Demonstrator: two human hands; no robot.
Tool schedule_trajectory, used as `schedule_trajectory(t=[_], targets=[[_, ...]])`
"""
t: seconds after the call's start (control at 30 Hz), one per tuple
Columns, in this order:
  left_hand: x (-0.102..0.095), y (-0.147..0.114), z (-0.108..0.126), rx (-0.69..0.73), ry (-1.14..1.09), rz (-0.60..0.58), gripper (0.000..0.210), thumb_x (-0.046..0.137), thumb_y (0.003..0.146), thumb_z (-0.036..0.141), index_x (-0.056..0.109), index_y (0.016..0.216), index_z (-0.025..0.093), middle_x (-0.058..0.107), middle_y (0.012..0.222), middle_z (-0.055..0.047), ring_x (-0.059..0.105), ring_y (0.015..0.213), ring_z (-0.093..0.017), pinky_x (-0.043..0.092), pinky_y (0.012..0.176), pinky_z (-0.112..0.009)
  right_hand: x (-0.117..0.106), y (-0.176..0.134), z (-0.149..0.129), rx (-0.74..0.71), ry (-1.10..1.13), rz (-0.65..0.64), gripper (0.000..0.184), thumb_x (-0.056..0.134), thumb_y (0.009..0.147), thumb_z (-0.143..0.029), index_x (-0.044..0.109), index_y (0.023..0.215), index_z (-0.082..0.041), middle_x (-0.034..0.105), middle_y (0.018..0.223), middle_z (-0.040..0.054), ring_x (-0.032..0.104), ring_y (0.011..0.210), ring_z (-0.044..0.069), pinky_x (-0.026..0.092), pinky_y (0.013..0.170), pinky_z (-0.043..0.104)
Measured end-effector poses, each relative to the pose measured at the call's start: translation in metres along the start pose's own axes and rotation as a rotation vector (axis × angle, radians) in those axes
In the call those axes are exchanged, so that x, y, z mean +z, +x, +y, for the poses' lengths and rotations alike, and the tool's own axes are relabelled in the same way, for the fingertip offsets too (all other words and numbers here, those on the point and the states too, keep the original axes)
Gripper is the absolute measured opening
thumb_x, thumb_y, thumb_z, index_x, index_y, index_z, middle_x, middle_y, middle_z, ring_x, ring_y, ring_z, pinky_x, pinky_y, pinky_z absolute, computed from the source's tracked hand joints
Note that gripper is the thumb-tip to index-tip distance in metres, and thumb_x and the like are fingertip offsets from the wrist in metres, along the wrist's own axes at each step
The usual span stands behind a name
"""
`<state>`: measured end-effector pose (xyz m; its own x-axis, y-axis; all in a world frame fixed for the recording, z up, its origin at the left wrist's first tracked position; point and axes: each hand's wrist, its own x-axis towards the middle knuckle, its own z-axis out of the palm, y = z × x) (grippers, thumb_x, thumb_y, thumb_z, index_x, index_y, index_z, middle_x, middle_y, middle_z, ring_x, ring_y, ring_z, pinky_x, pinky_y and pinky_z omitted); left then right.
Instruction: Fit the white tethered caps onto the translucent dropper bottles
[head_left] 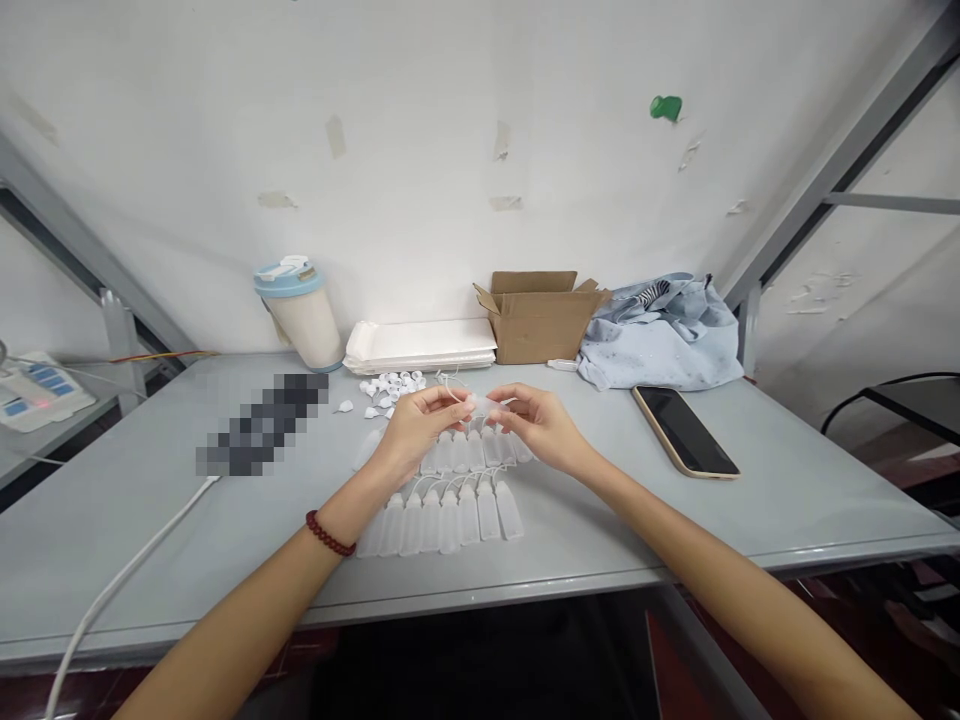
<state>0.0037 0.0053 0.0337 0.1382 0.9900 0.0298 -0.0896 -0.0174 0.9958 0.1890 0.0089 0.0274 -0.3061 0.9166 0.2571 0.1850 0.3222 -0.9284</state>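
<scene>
Between my two hands, above the table, is a small translucent plastic bottle (486,404) with a thin white strap curving up near its neck. My left hand (420,425) pinches its neck end, where the fingers hide whether a cap is on. My right hand (541,425) grips the other end between thumb and fingers. Below them lie two rows of similar bottles; the front row (442,520) shows whole, while my hands partly cover the back row (469,452). Just beyond my left hand is a loose heap of small white caps (394,388), some with pointed tips.
Along the wall stand a tumbler (304,320), a stack of white packets (420,345), an open cardboard box (536,320) and a crumpled light-blue cloth (664,335). A phone (686,430) lies right. To the left are a blurred-out dark object (262,428) and a white cable (135,560).
</scene>
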Motion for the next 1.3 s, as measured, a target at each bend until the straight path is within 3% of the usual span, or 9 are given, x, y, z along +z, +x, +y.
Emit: schedule_trajectory(t=[0.33, 0.5, 0.63, 0.73, 0.8, 0.97, 1.1, 1.3], targets=[[0.003, -0.005, 0.005, 0.100, 0.197, -0.110, 0.022, 0.075, 0.068, 0.034, 0.071, 0.081, 0.018, 0.068, 0.080, -0.003, 0.060, 0.071, -0.016, 0.049, 0.069, -0.028, 0.002, -0.005, -0.004, -0.067, -0.146, -0.082, 0.025, 0.063, 0.079, -0.028, 0.062, 0.102, -0.018, 0.071, 0.094, 0.0063, 0.066, 0.080, 0.017, 0.051, 0.066, 0.029], [0.004, -0.005, 0.003, 0.134, 0.163, -0.123, 0.023, 0.074, 0.068, 0.033, 0.070, 0.084, 0.017, 0.069, 0.086, -0.004, 0.063, 0.079, -0.019, 0.051, 0.075, -0.032, 0.003, -0.007, -0.005, -0.073, -0.093, -0.102, 0.037, 0.059, 0.082, -0.030, 0.056, 0.117, -0.019, 0.071, 0.085, 0.0047, 0.068, 0.075, 0.017, 0.052, 0.067, 0.030], [0.006, -0.007, 0.002, 0.193, 0.229, -0.100, 0.023, 0.071, 0.071, 0.030, 0.068, 0.090, 0.016, 0.069, 0.087, -0.006, 0.064, 0.079, -0.019, 0.052, 0.075, -0.032, 0.003, -0.006, -0.005, -0.069, -0.087, -0.059, 0.035, 0.060, 0.082, -0.033, 0.060, 0.114, -0.020, 0.070, 0.087, 0.0049, 0.068, 0.074, 0.018, 0.053, 0.065, 0.030], [0.007, -0.009, 0.001, 0.341, 0.405, -0.032, 0.024, 0.067, 0.076, 0.028, 0.065, 0.097, 0.016, 0.067, 0.096, -0.007, 0.064, 0.082, -0.018, 0.053, 0.072, -0.030, 0.002, -0.005, -0.005, -0.036, -0.040, -0.027, 0.035, 0.061, 0.081, -0.033, 0.060, 0.113, -0.019, 0.068, 0.088, 0.0052, 0.069, 0.074, 0.018, 0.053, 0.063, 0.030], [0.006, -0.011, 0.000, 0.532, 0.587, 0.003, 0.024, 0.064, 0.080, 0.025, 0.063, 0.103, 0.017, 0.065, 0.102, -0.008, 0.062, 0.082, -0.017, 0.054, 0.069, -0.030, 0.003, -0.004, -0.005, -0.002, 0.018, -0.008, 0.035, 0.063, 0.079, -0.035, 0.059, 0.110, -0.018, 0.066, 0.087, 0.0048, 0.069, 0.073, 0.018, 0.054, 0.061, 0.029], [0.001, -0.011, 0.001, 0.972, 0.895, -0.080, 0.031, 0.060, 0.085, 0.021, 0.055, 0.115, 0.018, 0.060, 0.113, -0.011, 0.058, 0.104, -0.022, 0.052, 0.084, -0.038, 0.005, -0.004, -0.006, 0.071, 0.137, 0.038, 0.041, 0.070, 0.072, -0.044, 0.059, 0.101, -0.017, 0.065, 0.084, 0.0037, 0.067, 0.068, 0.017, 0.056, 0.058, 0.029], [0.002, -0.010, 0.001, 1.082, 0.996, -0.139, 0.037, 0.062, 0.085, 0.024, 0.050, 0.119, 0.016, 0.059, 0.115, -0.013, 0.054, 0.108, -0.025, 0.048, 0.091, -0.044, 0.007, -0.006, -0.010, 0.108, 0.241, 0.030, 0.042, 0.074, 0.068, -0.045, 0.058, 0.095, -0.017, 0.064, 0.080, 0.0025, 0.068, 0.068, 0.018, 0.057, 0.059, 0.031], [0.006, -0.012, 0.000, 1.124, 1.033, -0.111, 0.032, 0.061, 0.086, 0.022, 0.051, 0.115, 0.015, 0.060, 0.113, -0.014, 0.054, 0.106, -0.025, 0.049, 0.088, -0.044, 0.007, -0.007, -0.016, 0.139, 0.276, 0.020, 0.039, 0.075, 0.068, -0.042, 0.057, 0.090, -0.016, 0.066, 0.081, 0.0041, 0.069, 0.072, 0.020, 0.056, 0.061, 0.032]])
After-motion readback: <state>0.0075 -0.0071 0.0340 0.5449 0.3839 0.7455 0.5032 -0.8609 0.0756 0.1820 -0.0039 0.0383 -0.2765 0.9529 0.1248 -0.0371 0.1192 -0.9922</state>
